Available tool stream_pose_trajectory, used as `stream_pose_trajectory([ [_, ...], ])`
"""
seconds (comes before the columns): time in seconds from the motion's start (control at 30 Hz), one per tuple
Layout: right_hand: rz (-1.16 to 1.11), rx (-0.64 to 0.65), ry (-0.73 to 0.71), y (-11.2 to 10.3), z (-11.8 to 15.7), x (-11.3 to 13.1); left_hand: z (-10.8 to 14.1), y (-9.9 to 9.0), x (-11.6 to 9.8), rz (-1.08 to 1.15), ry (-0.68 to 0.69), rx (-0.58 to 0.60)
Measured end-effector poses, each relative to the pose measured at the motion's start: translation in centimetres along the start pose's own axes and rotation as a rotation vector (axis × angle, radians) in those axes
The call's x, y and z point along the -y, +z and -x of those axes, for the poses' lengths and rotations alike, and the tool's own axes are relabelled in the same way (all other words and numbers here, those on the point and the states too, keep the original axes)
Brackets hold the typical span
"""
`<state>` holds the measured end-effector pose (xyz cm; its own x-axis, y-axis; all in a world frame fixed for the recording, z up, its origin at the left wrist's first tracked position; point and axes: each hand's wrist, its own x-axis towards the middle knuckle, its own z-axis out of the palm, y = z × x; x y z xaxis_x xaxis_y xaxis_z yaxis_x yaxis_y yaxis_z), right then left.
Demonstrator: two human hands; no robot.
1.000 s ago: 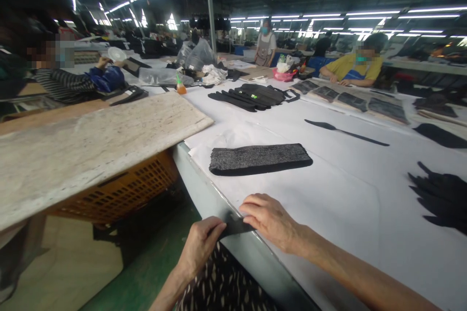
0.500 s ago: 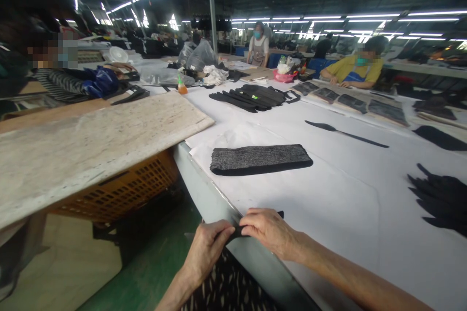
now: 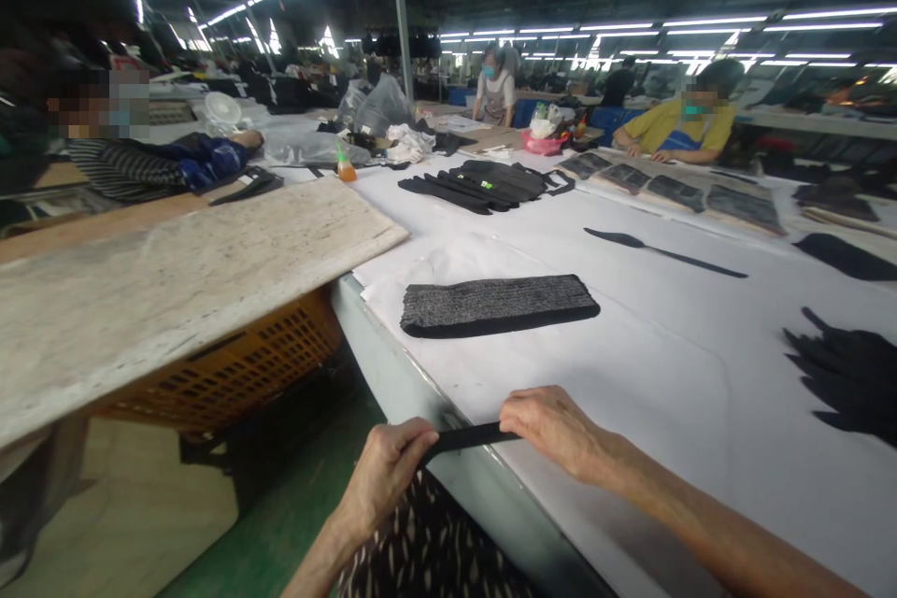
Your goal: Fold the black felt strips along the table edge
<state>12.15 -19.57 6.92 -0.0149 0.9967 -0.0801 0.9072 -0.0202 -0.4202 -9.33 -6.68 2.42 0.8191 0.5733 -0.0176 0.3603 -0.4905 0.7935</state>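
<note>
A narrow black fabric strip (image 3: 466,437) stretches between my two hands across the table's front edge. My left hand (image 3: 393,460) pinches its left end, just off the edge. My right hand (image 3: 550,430) is closed on the other end, above the white tabletop (image 3: 651,402). Beyond them lies a flat stack of grey-and-black ribbed knit pieces (image 3: 499,306), touched by neither hand. Whatever part of the strip is inside my fingers is hidden.
A worn board (image 3: 175,271) juts in from the left over an orange plastic crate (image 3: 259,360). Black fabric pieces (image 3: 483,185) lie farther back, with a thin black piece (image 3: 662,252) and a dark pile (image 3: 845,378) at right. Co-workers sit around the tables.
My right hand has moved right, away from my left, so more of the black strip shows between them. The person at left has shifted an arm.
</note>
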Motion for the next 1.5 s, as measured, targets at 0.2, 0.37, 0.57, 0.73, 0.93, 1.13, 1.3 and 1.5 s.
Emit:
stream_pose_trajectory([
  [0.2,-0.053,-0.047,0.096,-0.7,1.9,-2.8,-0.3,0.5,-0.1,0.033,-0.026,0.012],
  [0.37,-0.092,-0.093,0.22,-1.6,4.1,-5.9,-0.3,0.2,0.4,0.036,-0.05,-0.053],
  [0.57,-0.144,-0.211,0.485,-1.9,6.6,-8.7,-0.1,-0.3,1.3,0.066,-0.079,-0.081],
  [0.73,-0.23,-0.298,0.22,-1.1,4.7,-4.7,-0.7,0.8,-0.5,0.058,-0.029,-0.05],
  [0.93,-0.213,-0.255,0.002,0.2,1.6,-0.4,-0.5,1.1,-2.3,0.009,0.037,-0.006],
  [1.13,-0.331,-0.21,0.001,2.4,1.3,-0.5,0.1,1.0,-1.8,0.011,0.05,-0.029],
  [1.3,-0.38,-0.172,0.049,2.5,1.6,-0.9,0.1,1.2,-1.5,0.004,0.041,0.007],
  [1.5,-0.324,-0.171,0.103,0.8,2.3,-1.5,0.2,1.1,-1.1,0.019,0.032,0.031],
])
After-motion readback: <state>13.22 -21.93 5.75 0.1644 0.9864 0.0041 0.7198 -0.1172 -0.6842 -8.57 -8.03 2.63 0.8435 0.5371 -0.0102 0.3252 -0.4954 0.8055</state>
